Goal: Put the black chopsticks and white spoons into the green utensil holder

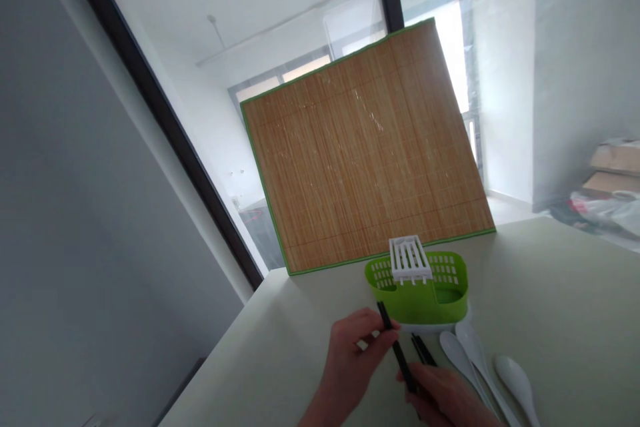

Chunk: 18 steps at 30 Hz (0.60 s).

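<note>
My left hand (350, 355) pinches the upper part of a pair of black chopsticks (399, 351) between thumb and fingers. Around their lower part, my right hand (443, 395) is closed. More black chopsticks (424, 349) stick out just beyond the right hand; whether it grips them too I cannot tell. Right behind the hands stands a green utensil basket (417, 303) with slotted sides and a white base. A white slatted rack (411, 259) sits across its top. To the right of my right hand lie several white spoons (515, 377), their handles pointing toward me.
A bamboo mat (365, 153) with green edging leans upright against the glass behind the basket. All this stands on a pale table (280, 340). A grey wall (90, 213) rises at the left. Cardboard boxes (617, 157) and plastic bags lie beyond the table at the far right.
</note>
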Available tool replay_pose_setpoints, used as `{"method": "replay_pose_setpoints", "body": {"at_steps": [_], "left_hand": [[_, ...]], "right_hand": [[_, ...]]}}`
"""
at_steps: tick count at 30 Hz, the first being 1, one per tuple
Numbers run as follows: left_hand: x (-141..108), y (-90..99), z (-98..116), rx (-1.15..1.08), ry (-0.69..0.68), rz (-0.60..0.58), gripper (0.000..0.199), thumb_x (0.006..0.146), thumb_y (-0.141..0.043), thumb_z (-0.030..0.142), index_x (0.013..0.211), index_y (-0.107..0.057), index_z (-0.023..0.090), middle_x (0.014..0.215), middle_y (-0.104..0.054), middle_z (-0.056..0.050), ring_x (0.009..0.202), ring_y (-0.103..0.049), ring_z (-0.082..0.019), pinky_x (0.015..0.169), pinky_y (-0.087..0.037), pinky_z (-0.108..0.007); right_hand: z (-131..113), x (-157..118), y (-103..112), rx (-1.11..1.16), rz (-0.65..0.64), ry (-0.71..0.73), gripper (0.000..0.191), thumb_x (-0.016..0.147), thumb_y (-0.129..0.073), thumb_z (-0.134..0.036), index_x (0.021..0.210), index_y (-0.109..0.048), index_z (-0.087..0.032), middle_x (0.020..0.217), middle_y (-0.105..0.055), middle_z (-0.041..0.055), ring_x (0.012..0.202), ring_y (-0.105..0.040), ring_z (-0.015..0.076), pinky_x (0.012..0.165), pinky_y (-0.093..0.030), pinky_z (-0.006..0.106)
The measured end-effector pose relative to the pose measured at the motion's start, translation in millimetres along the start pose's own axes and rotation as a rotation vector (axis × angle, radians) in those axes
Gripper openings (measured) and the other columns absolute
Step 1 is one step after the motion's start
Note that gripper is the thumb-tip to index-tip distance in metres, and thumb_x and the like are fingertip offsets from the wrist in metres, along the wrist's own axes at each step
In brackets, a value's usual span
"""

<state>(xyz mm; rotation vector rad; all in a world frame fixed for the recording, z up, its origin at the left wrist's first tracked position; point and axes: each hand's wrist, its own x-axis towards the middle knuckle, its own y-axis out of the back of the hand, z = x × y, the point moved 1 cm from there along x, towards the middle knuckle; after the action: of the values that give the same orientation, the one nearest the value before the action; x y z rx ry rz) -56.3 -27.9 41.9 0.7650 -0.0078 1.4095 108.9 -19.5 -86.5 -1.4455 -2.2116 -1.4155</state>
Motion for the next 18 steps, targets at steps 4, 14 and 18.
{"method": "replay_pose_setpoints", "body": {"at_steps": [4,14,18], "left_hand": [[24.5,36.1,15.5,-0.02,-0.063,0.235,0.018,0.079,-0.067,0.034,0.085,-0.075,0.019,0.078,-0.07,-0.003,0.053,-0.059,-0.011,0.05,-0.054,-0.023],[110.4,64.9,15.0,0.05,-0.23,0.569,0.03,0.077,-0.066,0.042,0.089,-0.074,0.016,0.084,-0.071,-0.003,0.064,-0.065,-0.013,0.058,-0.057,-0.024],[145.7,34.1,-35.1,0.052,-0.067,0.353,0.037,0.078,-0.062,0.047,0.091,-0.074,0.015,0.08,-0.072,-0.006,0.068,-0.065,-0.016,0.062,-0.055,-0.027]], "right_hand": [[5.5,-2.3,-3.6,-0.056,0.032,-0.011,0.029,0.085,-0.045,-0.018,0.113,-0.051,-0.021,0.079,-0.069,0.0009,0.058,-0.064,0.0133,0.056,-0.048,0.021],[24.9,-10.3,-29.4,-0.31,-0.159,0.089,0.013,0.077,-0.051,-0.012,0.074,-0.058,-0.022,0.071,-0.066,-0.0018,0.065,-0.062,0.0142,0.053,-0.038,0.021],[40.7,-12.2,-49.3,-0.417,-0.093,0.2,0.016,0.084,-0.056,-0.025,0.068,-0.058,-0.023,0.064,-0.064,-0.0035,0.058,-0.059,0.0135,0.043,-0.026,0.025]]}}
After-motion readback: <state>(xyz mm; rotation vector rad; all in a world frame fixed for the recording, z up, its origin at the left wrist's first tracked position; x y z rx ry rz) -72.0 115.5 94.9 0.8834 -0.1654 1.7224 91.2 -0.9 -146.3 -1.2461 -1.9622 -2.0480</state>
